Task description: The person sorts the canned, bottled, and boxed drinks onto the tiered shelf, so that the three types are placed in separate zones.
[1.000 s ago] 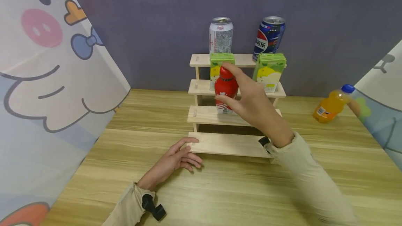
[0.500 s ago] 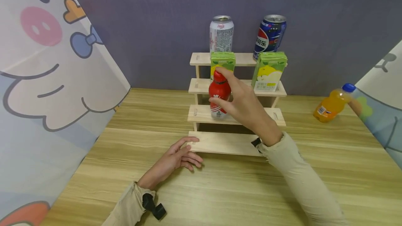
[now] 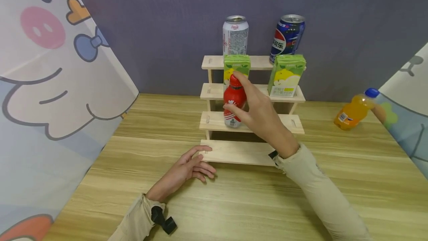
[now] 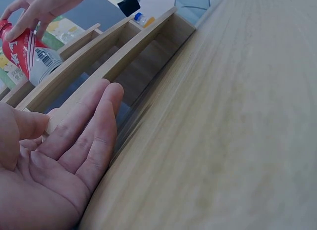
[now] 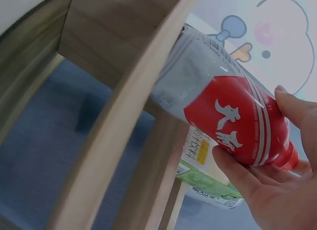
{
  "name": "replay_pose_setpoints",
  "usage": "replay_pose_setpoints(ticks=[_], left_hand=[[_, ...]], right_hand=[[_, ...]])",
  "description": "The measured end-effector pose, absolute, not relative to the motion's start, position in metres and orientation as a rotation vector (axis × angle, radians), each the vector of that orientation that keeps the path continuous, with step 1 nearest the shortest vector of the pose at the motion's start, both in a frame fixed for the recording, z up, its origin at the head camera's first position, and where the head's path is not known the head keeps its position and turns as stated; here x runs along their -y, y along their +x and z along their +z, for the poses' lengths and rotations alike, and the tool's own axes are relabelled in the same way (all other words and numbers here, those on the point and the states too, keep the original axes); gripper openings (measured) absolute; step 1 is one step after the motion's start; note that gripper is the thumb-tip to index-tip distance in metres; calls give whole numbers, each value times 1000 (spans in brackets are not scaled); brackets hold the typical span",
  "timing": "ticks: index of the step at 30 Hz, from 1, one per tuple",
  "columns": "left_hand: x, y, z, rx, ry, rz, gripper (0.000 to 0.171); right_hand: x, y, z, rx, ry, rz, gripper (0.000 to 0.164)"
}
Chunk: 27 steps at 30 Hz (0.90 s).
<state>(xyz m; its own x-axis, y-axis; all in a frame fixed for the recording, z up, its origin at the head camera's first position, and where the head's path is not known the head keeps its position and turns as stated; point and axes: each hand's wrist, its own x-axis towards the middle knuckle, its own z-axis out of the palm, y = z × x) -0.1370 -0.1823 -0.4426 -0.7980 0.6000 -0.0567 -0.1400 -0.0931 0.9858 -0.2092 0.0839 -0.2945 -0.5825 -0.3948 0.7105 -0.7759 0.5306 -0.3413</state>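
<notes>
My right hand [image 3: 262, 111] holds a small red bottle [image 3: 233, 101] with a clear lower part, thumb on one side and fingers round its upper part. The bottle stands about upright on the left part of the second step from the bottom of a wooden stepped rack [image 3: 219, 122]. In the right wrist view, white characters show on the red label of the bottle [image 5: 237, 116]. At the lowest step's left corner, my left hand [image 3: 185, 168] touches the board with index finger and thumb. Its other fingers extend loosely before the rack, as the left hand [image 4: 74, 156] shows in the left wrist view.
Two green juice boxes, left [image 3: 236, 62] and right [image 3: 287, 77], stand on the third step. A white can [image 3: 235, 36] and a blue can [image 3: 287, 38] are on top. An orange drink bottle [image 3: 354, 111] with a blue cap stands tilted-looking at the right, near the patterned side panel [image 3: 411, 122].
My right hand has brought the red bottle slightly left and down onto the second step; over the last half second it has barely moved. The left hand stays at the rack's corner.
</notes>
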Motion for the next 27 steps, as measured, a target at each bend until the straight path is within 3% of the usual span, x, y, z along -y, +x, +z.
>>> replay_pose_setpoints(ticks=[17,27], left_hand=[[182,-135,-441,-1679,513,1940,43],[182,-135,-441,-1680,513,1945,43]], right_hand=[[-88,-205,-299,2232,980,858,95],[-96,-200,-299,2212,977,835,90]])
